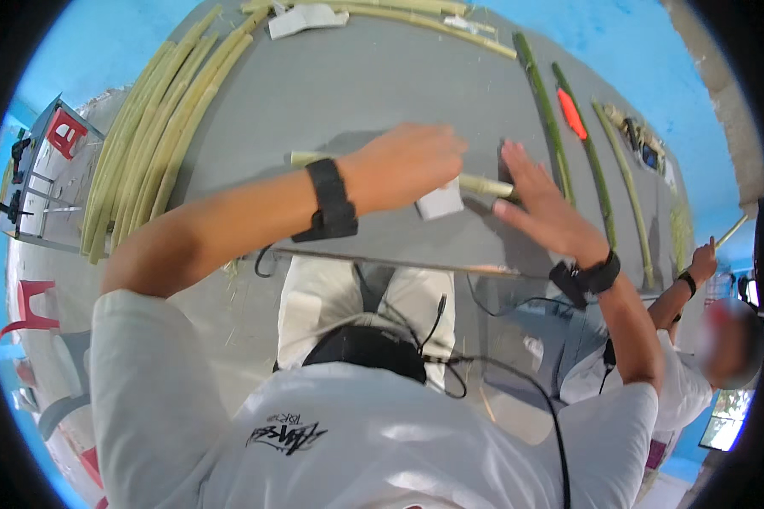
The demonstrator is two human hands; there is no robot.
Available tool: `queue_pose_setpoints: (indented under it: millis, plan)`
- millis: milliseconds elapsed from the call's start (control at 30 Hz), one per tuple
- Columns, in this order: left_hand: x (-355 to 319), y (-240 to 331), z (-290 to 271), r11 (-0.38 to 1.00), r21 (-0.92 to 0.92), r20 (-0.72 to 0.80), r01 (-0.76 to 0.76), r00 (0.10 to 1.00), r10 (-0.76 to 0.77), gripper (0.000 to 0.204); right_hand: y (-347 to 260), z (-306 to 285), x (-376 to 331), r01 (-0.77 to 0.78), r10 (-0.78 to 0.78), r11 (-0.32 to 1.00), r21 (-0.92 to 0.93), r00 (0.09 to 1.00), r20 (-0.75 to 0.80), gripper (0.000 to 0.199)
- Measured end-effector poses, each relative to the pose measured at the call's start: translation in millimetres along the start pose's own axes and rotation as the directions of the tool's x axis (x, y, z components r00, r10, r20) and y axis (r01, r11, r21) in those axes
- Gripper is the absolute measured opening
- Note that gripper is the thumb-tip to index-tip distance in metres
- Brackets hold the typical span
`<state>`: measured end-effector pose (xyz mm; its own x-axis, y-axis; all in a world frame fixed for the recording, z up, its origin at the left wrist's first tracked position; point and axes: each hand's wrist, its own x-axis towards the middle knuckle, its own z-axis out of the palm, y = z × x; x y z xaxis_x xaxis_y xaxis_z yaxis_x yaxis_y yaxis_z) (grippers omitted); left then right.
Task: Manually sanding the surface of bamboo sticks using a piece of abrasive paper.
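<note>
Holding a pale green stick (484, 184) down on the grey desk (356, 93), we curl our left hand (407, 165) over it; our right hand (543, 208) lies open and flat on its end; a small white block (440, 202) sits just under the left hand; more green sticks (153, 136) lie at the desk's left side.

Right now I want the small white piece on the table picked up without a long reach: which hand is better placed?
Left, probably. The left hand sits curled over the pale stalk, right next to the white piece. The right hand lies flat, fingers spread, further to the side.
</note>
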<state>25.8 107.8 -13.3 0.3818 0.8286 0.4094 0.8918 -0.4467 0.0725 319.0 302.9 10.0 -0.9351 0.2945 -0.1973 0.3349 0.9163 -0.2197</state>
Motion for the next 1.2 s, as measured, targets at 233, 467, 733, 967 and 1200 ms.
queue_pose_setpoints:
  millis: [233,467,733,967,1200]
  plan:
    - [-54.2,-6.0,-9.7,0.967,0.191,0.089,0.167,0.978,-0.186,0.033,-30.9,-1.1,-16.7,-0.009,0.010,1.000,-0.019,0.995,0.102,0.117]
    - [-81.3,-16.8,-26.7,0.956,-0.046,-0.048,0.288,0.956,-0.290,0.020,6.8,21.3,-20.5,0.019,-0.018,0.999,0.040,1.000,-0.024,0.109]
    - [-165.0,11.2,-36.6,0.776,-0.074,-0.082,0.626,0.772,-0.630,0.025,-27.7,57.0,-65.0,-0.008,-0.005,0.999,-0.051,0.966,-0.259,0.100]
    - [-133.5,32.0,-32.0,0.713,-0.207,-0.313,0.670,0.645,-0.697,0.027,-44.9,64.4,-48.4,-0.109,0.167,0.984,0.143,0.846,-0.506,0.054]
    - [-140.9,31.6,-32.3,0.807,-0.112,-0.293,0.580,0.757,-0.584,0.037,-42.4,72.2,-46.3,-0.074,0.271,0.941,0.331,0.749,-0.604,0.033]
